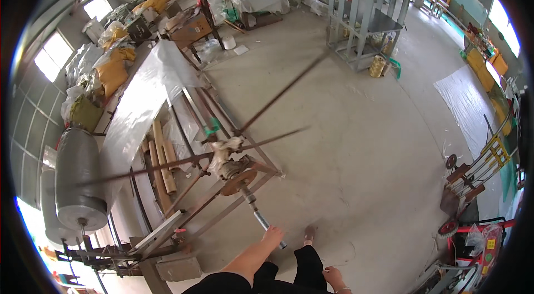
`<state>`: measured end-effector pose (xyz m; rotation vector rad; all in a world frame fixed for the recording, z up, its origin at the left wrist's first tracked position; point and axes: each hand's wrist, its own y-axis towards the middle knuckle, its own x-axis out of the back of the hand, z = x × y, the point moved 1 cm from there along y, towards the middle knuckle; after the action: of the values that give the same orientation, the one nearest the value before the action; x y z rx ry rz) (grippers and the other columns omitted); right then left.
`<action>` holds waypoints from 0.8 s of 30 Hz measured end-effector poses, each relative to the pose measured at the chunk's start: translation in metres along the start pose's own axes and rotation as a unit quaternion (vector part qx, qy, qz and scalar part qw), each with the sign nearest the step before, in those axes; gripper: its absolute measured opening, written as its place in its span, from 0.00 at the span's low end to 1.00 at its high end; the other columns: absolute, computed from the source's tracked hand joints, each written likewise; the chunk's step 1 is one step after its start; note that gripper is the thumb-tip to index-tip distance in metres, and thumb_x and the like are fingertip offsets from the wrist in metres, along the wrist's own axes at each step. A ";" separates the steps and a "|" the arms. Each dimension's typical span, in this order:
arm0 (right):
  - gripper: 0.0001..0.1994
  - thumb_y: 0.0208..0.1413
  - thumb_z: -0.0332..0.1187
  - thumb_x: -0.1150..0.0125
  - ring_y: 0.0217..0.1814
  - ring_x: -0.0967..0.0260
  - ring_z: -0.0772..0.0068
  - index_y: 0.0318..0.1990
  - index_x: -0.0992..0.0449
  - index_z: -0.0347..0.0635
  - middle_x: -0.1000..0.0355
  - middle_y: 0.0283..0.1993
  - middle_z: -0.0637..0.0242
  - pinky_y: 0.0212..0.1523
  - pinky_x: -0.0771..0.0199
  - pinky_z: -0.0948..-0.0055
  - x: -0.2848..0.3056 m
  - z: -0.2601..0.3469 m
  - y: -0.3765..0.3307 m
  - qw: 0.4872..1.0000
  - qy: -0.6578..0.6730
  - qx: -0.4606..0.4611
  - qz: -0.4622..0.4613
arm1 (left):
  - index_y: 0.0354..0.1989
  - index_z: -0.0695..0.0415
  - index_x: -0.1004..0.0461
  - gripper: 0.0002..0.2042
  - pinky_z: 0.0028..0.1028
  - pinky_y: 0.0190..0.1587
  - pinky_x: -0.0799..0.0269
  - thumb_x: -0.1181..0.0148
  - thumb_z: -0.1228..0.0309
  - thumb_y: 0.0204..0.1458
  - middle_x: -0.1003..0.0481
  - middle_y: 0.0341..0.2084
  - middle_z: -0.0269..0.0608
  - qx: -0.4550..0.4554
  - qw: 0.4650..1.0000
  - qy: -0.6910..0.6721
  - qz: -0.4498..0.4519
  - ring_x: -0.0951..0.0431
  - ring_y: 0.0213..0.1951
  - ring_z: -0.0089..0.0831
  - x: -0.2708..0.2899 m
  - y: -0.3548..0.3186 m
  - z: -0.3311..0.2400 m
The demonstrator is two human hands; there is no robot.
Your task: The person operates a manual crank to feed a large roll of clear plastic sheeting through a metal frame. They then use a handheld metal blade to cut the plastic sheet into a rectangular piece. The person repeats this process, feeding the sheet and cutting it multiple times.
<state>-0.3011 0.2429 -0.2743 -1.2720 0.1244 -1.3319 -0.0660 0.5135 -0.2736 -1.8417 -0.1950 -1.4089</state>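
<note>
My left hand (272, 236) is closed round a metal tube handle (260, 218) near its lower end. The handle runs up to a rusty round disc (239, 182) and a hub wrapped in pale material (225, 155). Long rusty bars (283, 89) spread from this hub like spokes, over a low metal frame (214, 202). A sheet of clear plastic film (142, 91) stretches across the far left part of the frame. By my right thigh hangs my right hand (334, 278), its fingers curled, with nothing visible in it.
Large grey film rolls (80, 180) stand at the left. Cardboard tubes (161, 158) lie inside the frame. Stuffed sacks (114, 74) line the left wall. A grey metal rack (361, 21) stands at the far right, and a hand truck (478, 163) at the near right.
</note>
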 end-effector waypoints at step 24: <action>0.28 0.52 0.40 0.37 0.63 0.42 0.52 0.61 0.36 0.46 0.39 0.61 0.61 0.56 0.38 0.53 0.205 0.377 -0.187 0.786 -0.053 0.548 -0.281 | 0.52 0.47 0.29 0.22 0.48 0.59 0.48 0.42 0.61 0.46 0.29 0.51 0.34 -0.139 0.907 -0.182 -0.352 0.37 0.59 0.37 0.306 -0.140 0.009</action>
<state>-0.0892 0.3651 0.1250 -0.3394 -1.0582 -1.4328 -0.0231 0.5128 0.0603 -2.4043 -0.9764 -1.5924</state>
